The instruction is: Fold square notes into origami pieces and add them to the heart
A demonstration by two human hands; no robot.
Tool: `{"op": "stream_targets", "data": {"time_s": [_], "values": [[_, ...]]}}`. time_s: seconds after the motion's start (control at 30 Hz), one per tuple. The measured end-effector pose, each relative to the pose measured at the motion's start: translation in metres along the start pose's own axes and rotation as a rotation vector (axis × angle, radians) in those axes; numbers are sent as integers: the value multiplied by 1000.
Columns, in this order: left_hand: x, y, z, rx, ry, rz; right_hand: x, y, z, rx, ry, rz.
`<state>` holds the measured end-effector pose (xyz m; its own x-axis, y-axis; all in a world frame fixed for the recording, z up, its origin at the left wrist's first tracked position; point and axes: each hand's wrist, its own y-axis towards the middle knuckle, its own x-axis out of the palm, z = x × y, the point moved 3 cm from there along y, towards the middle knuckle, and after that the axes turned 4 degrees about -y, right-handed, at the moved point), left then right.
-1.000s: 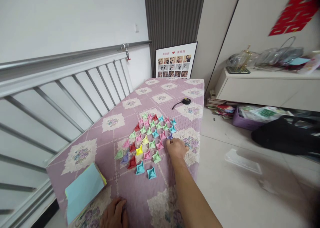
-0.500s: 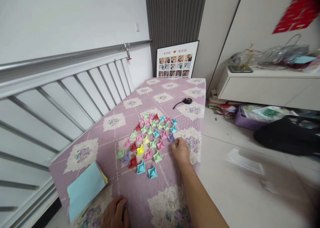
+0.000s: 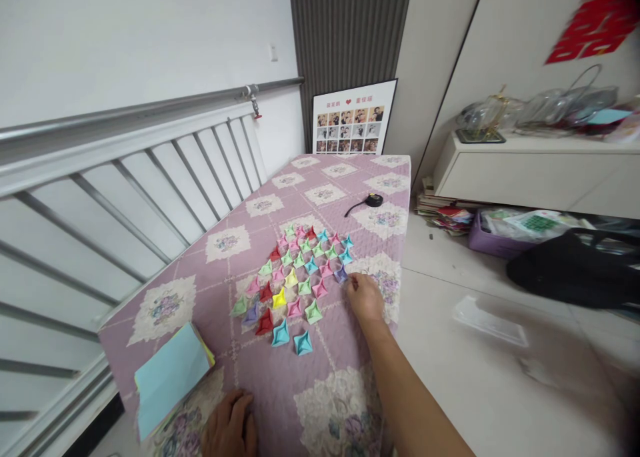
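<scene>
Several small folded paper pieces in green, pink, red, blue, yellow and purple stand in slanting rows on the flowered tablecloth [image 3: 260, 227]. My right hand [image 3: 365, 298] is at the right side of the rows, its fingertips closed at the edge of a purple folded piece [image 3: 341, 273]. Near the front edge, my left hand [image 3: 230, 425] rests on the cloth with its fingers slightly apart and nothing in it. Closest to the front among the folded pieces are two blue ones [image 3: 303, 343]. A stack of coloured paper, light blue on top [image 3: 173, 380], lies left of my left hand.
A black tape measure [image 3: 374, 200] with a strap lies farther back on the table. White railing [image 3: 200, 170] runs along the left side. A framed photo board [image 3: 350, 117] stands behind the table. On the floor at the right are a purple bin [image 3: 493, 244] and a black bag [image 3: 565, 270].
The view has shifted very slightly. My right hand stays beside the purple piece, and my left hand has hardly moved.
</scene>
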<state>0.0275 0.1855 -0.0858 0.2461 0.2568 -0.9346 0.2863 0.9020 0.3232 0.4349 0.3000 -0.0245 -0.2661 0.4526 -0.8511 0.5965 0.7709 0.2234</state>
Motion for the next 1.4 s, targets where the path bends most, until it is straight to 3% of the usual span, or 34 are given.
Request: {"op": "stream_targets", "data": {"time_s": [0.37,0.8,1.23,1.4], "values": [[5,-1,-8,94,44,21,-2,-2,-6,-86,-89,-22],[-1,0,-7,8,4,-60,1,-1,-5,-94,-111,-61],[1,-1,-8,48,23,-32,2,-1,-3,-64,-8,-35],[0,-1,-8,0,17,-59,0,1,0,9,101,8]]}}
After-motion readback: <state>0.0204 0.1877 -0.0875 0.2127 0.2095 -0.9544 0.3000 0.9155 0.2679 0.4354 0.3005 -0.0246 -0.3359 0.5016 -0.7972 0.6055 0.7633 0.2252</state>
